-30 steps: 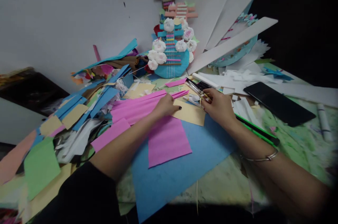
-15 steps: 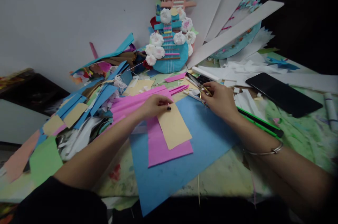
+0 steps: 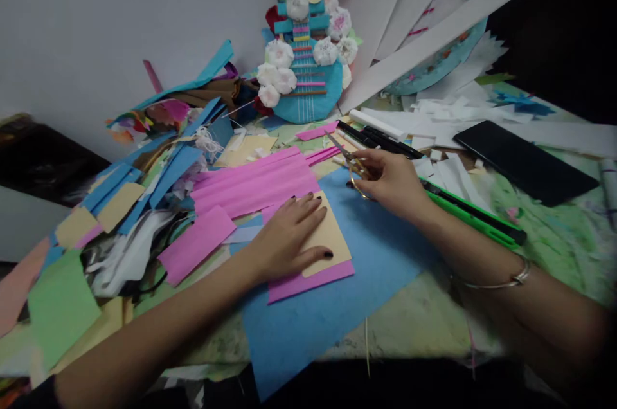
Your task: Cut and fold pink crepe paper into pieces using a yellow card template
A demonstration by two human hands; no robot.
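My left hand [image 3: 292, 238] lies flat, fingers spread, on a cream paper piece [image 3: 337, 243] that rests on a pink paper [image 3: 313, 281]. Both lie over a large blue sheet [image 3: 380, 248]. My right hand [image 3: 393, 181] holds gold-handled scissors [image 3: 355, 171] above the blue sheet's upper edge, blades pointing up and left. A wide pleated pink paper [image 3: 255, 182] lies just beyond my left hand, and a smaller pink piece [image 3: 197, 245] sits to its left.
Paper scraps and strips [image 3: 116, 203] pile up at the left. A blue paper instrument with white flowers [image 3: 308, 84] leans on the wall. At the right are black pens [image 3: 385, 139], a green-edged tool [image 3: 472, 216] and a black phone [image 3: 525, 161].
My left hand has moved down and flattened onto the cream paper. The scissors have shifted slightly left and down with my right hand. The camera view has shifted a little.
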